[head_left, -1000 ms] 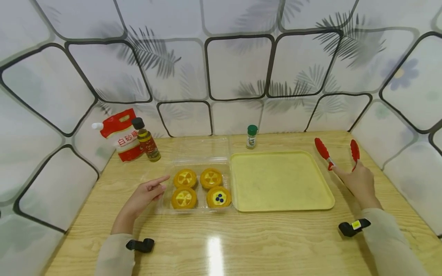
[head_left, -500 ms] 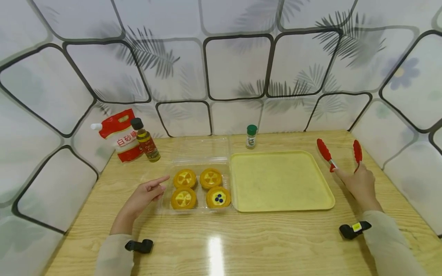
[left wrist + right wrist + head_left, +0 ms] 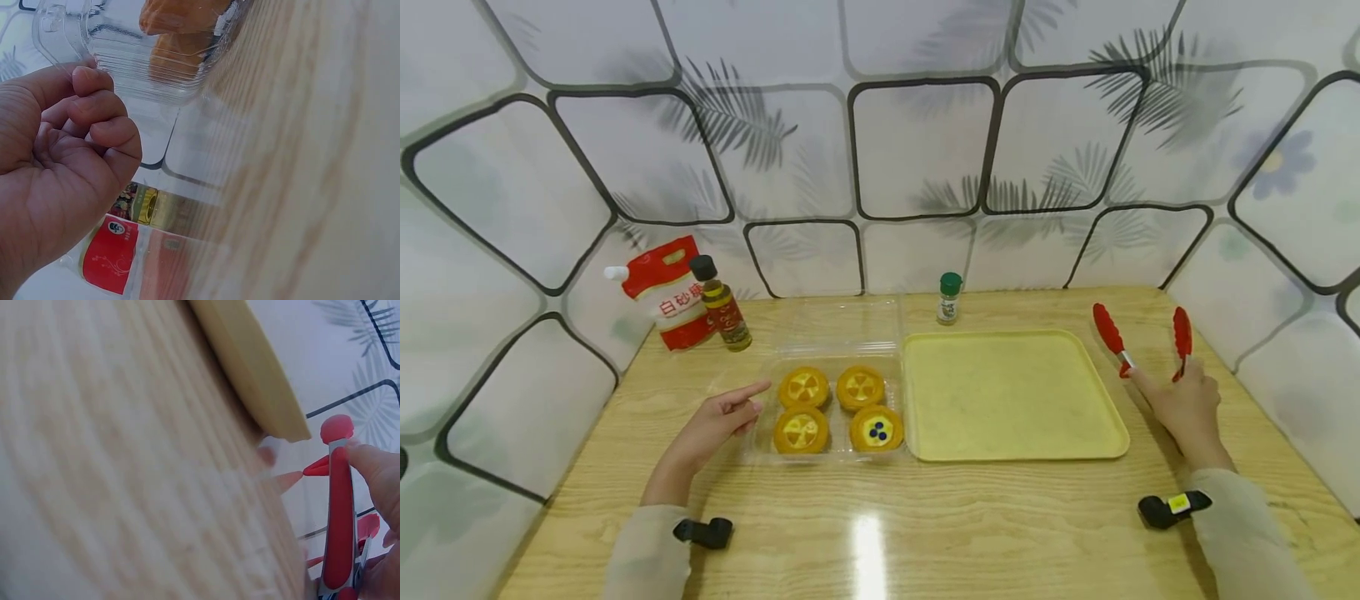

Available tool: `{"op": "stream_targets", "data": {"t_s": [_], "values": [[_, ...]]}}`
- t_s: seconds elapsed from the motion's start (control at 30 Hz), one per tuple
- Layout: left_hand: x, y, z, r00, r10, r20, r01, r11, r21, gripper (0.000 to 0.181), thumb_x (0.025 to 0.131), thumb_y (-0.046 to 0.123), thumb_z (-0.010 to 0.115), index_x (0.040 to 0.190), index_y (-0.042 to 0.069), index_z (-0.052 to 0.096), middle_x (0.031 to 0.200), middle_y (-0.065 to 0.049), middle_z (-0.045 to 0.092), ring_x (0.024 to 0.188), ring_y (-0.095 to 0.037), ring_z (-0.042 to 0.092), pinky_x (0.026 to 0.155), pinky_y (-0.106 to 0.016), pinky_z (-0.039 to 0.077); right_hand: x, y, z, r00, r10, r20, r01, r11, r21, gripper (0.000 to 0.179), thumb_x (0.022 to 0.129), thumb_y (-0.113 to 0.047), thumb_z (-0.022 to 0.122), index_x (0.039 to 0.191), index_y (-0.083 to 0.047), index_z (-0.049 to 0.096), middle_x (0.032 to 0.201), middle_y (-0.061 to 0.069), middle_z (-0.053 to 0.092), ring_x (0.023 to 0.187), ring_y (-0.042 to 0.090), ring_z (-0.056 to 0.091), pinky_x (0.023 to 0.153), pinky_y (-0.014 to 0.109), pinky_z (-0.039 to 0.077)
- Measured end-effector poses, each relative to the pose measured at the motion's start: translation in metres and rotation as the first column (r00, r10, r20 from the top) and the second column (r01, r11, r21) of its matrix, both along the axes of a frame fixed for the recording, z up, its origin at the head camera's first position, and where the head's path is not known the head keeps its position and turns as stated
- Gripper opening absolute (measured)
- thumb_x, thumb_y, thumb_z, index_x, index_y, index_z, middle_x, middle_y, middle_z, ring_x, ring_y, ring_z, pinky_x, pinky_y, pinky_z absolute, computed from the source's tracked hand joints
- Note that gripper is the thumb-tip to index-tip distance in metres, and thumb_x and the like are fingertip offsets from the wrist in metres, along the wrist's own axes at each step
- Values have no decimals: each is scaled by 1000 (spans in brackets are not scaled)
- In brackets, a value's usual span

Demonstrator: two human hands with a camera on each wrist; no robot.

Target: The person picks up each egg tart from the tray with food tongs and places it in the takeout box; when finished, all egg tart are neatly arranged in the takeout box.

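Note:
My left hand pinches the left rim of a clear plastic clamshell box, thumb and index finger at its edge in the left wrist view. Its lid lies folded back. Inside sit several tarts, among them a fruit-topped tart and a tart with blue berries. At the right, my right hand grips red-tipped tongs, whose arms are spread apart and point toward the back wall. In the right wrist view the red handle inlay shows beside my thumb.
A yellow tray lies between the box and the tongs. Behind it stands a small green-capped shaker. At the back left are a red and white pouch and a dark-capped bottle. A patterned wall covering bounds the table.
My right hand has shifted slightly to the right with the tongs, which stay spread. My left hand and the box have kept their places.

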State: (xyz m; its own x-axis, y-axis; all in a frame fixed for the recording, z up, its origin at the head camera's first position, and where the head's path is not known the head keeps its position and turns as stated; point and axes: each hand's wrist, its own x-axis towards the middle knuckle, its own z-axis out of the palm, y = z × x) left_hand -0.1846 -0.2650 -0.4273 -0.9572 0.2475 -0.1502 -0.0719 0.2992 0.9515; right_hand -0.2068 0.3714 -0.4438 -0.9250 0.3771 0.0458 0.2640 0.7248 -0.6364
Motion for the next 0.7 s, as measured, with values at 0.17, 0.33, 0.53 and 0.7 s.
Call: {"op": "stream_targets", "data": {"t_s": [0.17, 0.33, 0.53, 0.7], "values": [[0, 1, 2, 1000, -2, -2, 2, 1000, 1, 46, 100, 15, 49, 142, 1, 40, 69, -2, 43, 61, -11, 39, 60, -28, 35, 0, -5, 7, 995, -6, -99, 7, 1000, 16, 77, 87, -49, 60, 117, 15, 30, 122, 43, 24, 113, 57, 23, 79, 62, 30], [0, 0, 2, 1000, -3, 6, 3, 1000, 1, 46, 100, 16, 49, 143, 1, 40, 68, -2, 43, 61, -11, 38, 60, -28, 35, -2, -28, 23, 980, 79, -185, -75, 997, 27, 97, 89, -46, 60, 148, 8, 5, 141, 41, 13, 127, 57, 11, 97, 68, 21], [-1, -2, -2, 1000, -5, -1, 5, 1000, 15, 45, 100, 14, 48, 142, 0, 40, 71, -2, 45, 63, -11, 40, 61, -27, 37, -4, -80, 42, 945, 229, -235, -228, 973, 30, 96, 91, -45, 59, 148, 7, 3, 144, 39, 10, 131, 56, 11, 99, 69, 18], [-3, -3, -5, 1000, -12, -13, 13, 1000, 23, 45, 100, 14, 47, 142, -1, 40, 71, -1, 46, 64, -10, 41, 61, -26, 37, -10, -124, 47, 913, 324, -249, -337, 941, -9, 92, 91, -44, 60, 149, 6, 10, 142, 36, 20, 121, 52, 32, 94, 64, 31]]}}
